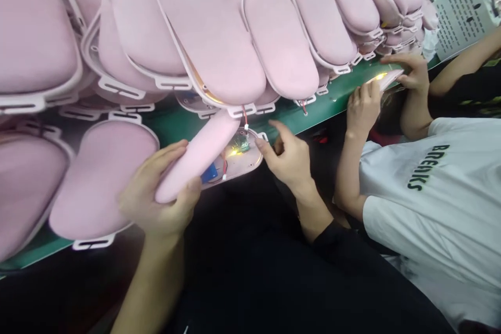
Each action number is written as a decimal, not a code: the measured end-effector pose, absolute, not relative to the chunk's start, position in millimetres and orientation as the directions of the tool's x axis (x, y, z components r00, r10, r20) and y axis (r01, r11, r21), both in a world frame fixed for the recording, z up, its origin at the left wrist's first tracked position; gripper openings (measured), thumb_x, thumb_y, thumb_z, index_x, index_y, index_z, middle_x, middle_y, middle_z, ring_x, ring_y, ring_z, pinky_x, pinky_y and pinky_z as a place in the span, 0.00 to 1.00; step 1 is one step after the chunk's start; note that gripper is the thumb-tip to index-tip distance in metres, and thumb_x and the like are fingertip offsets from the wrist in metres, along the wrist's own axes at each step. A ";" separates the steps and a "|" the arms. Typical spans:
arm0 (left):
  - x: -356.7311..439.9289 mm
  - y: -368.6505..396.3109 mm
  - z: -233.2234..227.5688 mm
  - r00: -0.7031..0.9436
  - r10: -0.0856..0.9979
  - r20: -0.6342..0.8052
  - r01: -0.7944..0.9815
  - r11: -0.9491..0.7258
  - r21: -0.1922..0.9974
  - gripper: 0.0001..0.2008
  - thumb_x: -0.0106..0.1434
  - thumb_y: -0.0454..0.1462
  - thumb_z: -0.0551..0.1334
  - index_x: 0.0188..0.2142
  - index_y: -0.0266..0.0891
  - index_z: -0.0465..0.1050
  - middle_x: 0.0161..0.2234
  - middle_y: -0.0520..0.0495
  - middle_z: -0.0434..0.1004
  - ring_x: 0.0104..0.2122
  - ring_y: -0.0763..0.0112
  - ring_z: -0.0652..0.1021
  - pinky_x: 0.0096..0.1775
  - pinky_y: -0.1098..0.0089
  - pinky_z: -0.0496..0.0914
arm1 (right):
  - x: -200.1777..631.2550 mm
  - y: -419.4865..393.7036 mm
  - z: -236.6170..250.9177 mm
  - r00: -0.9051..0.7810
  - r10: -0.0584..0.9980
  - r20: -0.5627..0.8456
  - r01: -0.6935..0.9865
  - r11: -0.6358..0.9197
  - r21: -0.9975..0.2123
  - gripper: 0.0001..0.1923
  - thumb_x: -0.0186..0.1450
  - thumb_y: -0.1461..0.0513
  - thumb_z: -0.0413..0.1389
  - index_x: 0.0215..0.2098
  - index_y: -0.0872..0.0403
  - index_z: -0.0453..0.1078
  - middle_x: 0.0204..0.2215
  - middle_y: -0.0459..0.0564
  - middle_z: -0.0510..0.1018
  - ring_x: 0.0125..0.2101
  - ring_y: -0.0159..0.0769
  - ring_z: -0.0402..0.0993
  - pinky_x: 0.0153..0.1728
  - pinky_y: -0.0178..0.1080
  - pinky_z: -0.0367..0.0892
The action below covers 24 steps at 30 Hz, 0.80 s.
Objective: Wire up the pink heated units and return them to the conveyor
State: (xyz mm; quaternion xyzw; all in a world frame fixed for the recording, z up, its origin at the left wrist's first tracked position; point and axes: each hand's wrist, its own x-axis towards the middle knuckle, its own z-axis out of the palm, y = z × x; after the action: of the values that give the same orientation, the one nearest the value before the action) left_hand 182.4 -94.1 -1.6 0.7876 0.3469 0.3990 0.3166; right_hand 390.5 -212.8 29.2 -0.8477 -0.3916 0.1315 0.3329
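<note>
My left hand [160, 193] is wrapped round a pink padded cover [201, 154], holding it tilted on edge. Under and beside the cover lies an open shell half [245, 164] with a small green circuit board [243, 143], a glowing yellow light, a blue block [210, 173] and a red wire with a white plug. Another red wire with a white connector [246, 126] hangs above the board. My right hand [287, 154] is at the right end of the open shell, thumb and forefinger apart, with nothing held between them.
Stacks of pink oval padded pieces [279, 39] with white slotted tabs line the green table [329, 102]. A single pink piece [104, 177] lies left of my left hand. At the right, a co-worker's hands [366, 107] hold a lit piece. A perforated white box [465, 13] stands beyond.
</note>
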 end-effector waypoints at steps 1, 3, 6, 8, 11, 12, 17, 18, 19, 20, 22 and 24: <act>182.5 -93.1 3.1 0.444 0.769 0.459 0.247 -0.598 0.763 0.21 0.67 0.46 0.67 0.53 0.35 0.80 0.52 0.36 0.84 0.53 0.51 0.83 0.58 0.50 0.78 | 394.3 -211.1 32.7 0.632 0.769 0.099 0.602 -0.406 -0.687 0.31 0.72 0.42 0.59 0.61 0.55 0.76 0.27 0.44 0.76 0.29 0.35 0.74 0.38 0.37 0.71; 182.7 -91.2 13.2 0.476 0.722 0.503 0.188 -0.642 0.744 0.19 0.66 0.42 0.70 0.53 0.35 0.80 0.52 0.38 0.84 0.52 0.53 0.84 0.56 0.52 0.80 | 400.4 -204.0 40.1 0.536 0.831 0.148 0.639 -0.285 -0.715 0.22 0.74 0.48 0.59 0.56 0.54 0.79 0.31 0.46 0.78 0.32 0.33 0.74 0.40 0.36 0.70; 182.2 -89.3 25.9 0.538 0.736 0.411 0.236 -0.600 0.765 0.17 0.69 0.42 0.67 0.54 0.38 0.79 0.54 0.45 0.84 0.55 0.56 0.83 0.58 0.49 0.80 | 407.0 -188.0 50.5 0.379 0.924 0.053 0.640 -0.220 -0.736 0.12 0.75 0.56 0.59 0.46 0.54 0.82 0.34 0.45 0.80 0.33 0.30 0.73 0.40 0.35 0.67; 180.8 -88.6 30.9 0.556 0.750 0.359 0.274 -0.573 0.772 0.15 0.71 0.44 0.65 0.54 0.41 0.78 0.55 0.52 0.83 0.56 0.58 0.83 0.60 0.48 0.79 | 410.4 -178.3 54.8 0.351 0.936 -0.021 0.625 -0.251 -0.739 0.11 0.74 0.58 0.59 0.42 0.55 0.82 0.30 0.43 0.78 0.32 0.30 0.72 0.38 0.34 0.65; 178.7 -86.8 33.4 0.562 0.757 0.334 0.273 -0.551 0.788 0.15 0.71 0.46 0.64 0.53 0.44 0.78 0.55 0.56 0.82 0.56 0.59 0.83 0.60 0.47 0.79 | 414.5 -169.9 56.5 0.400 0.912 -0.088 0.611 -0.338 -0.716 0.11 0.72 0.57 0.61 0.40 0.57 0.80 0.25 0.41 0.76 0.29 0.30 0.70 0.37 0.35 0.63; 178.4 -85.8 33.5 0.558 0.756 0.342 0.256 -0.549 0.796 0.16 0.71 0.46 0.65 0.53 0.43 0.78 0.55 0.54 0.83 0.55 0.58 0.83 0.58 0.48 0.80 | 416.0 -168.9 56.3 0.400 0.911 -0.103 0.610 -0.348 -0.711 0.11 0.72 0.57 0.60 0.39 0.57 0.79 0.25 0.41 0.76 0.29 0.30 0.70 0.37 0.35 0.63; 180.8 -79.6 34.2 0.552 0.727 0.408 0.173 -0.578 0.797 0.20 0.68 0.46 0.70 0.50 0.32 0.81 0.50 0.39 0.85 0.50 0.57 0.85 0.53 0.58 0.80 | 426.6 -173.2 53.0 0.275 0.948 -0.160 0.496 -0.282 -0.821 0.12 0.73 0.58 0.58 0.36 0.57 0.77 0.29 0.43 0.80 0.33 0.29 0.74 0.37 0.32 0.67; 181.2 -78.8 34.7 0.561 0.721 0.405 0.180 -0.585 0.791 0.20 0.69 0.46 0.70 0.50 0.31 0.81 0.51 0.37 0.85 0.50 0.57 0.85 0.53 0.58 0.79 | 428.3 -175.2 52.2 0.263 0.949 -0.174 0.431 -0.277 -0.859 0.12 0.73 0.57 0.58 0.37 0.57 0.76 0.30 0.44 0.80 0.32 0.29 0.75 0.36 0.32 0.68; 181.5 -78.1 35.2 0.567 0.717 0.406 0.189 -0.593 0.783 0.20 0.69 0.46 0.69 0.51 0.30 0.81 0.51 0.37 0.85 0.50 0.56 0.85 0.53 0.59 0.79 | 429.2 -177.5 51.5 0.253 0.949 -0.189 0.363 -0.274 -0.890 0.13 0.74 0.56 0.58 0.37 0.57 0.75 0.30 0.44 0.80 0.30 0.28 0.75 0.34 0.31 0.69; 181.5 -77.8 35.5 0.572 0.712 0.407 0.196 -0.600 0.776 0.20 0.69 0.46 0.69 0.51 0.30 0.81 0.51 0.36 0.85 0.51 0.56 0.84 0.54 0.58 0.79 | 429.2 -179.8 51.0 0.242 0.950 -0.198 0.305 -0.268 -0.914 0.14 0.74 0.54 0.58 0.38 0.57 0.74 0.30 0.44 0.80 0.29 0.27 0.75 0.33 0.30 0.69; 181.0 -77.6 35.9 0.573 0.708 0.413 0.199 -0.610 0.767 0.20 0.69 0.46 0.69 0.51 0.31 0.81 0.51 0.37 0.85 0.50 0.56 0.85 0.53 0.57 0.79 | 426.0 -184.1 50.7 0.230 0.955 -0.185 0.253 -0.242 -0.937 0.17 0.74 0.50 0.58 0.40 0.56 0.72 0.32 0.44 0.80 0.29 0.26 0.74 0.32 0.29 0.70; 180.5 -77.9 35.8 0.573 0.718 0.395 0.217 -0.598 0.772 0.19 0.70 0.46 0.68 0.51 0.35 0.80 0.52 0.42 0.85 0.51 0.56 0.84 0.54 0.54 0.80 | 419.4 -187.2 51.2 0.249 0.957 -0.145 0.270 -0.213 -0.939 0.19 0.74 0.47 0.58 0.40 0.55 0.71 0.33 0.42 0.78 0.30 0.25 0.75 0.33 0.28 0.72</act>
State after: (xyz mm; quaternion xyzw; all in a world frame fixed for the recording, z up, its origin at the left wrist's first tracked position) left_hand 180.5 -77.9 35.8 0.8168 0.2861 0.3629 0.3453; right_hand 419.4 -187.2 51.2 -0.6659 -0.4609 0.4037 0.4256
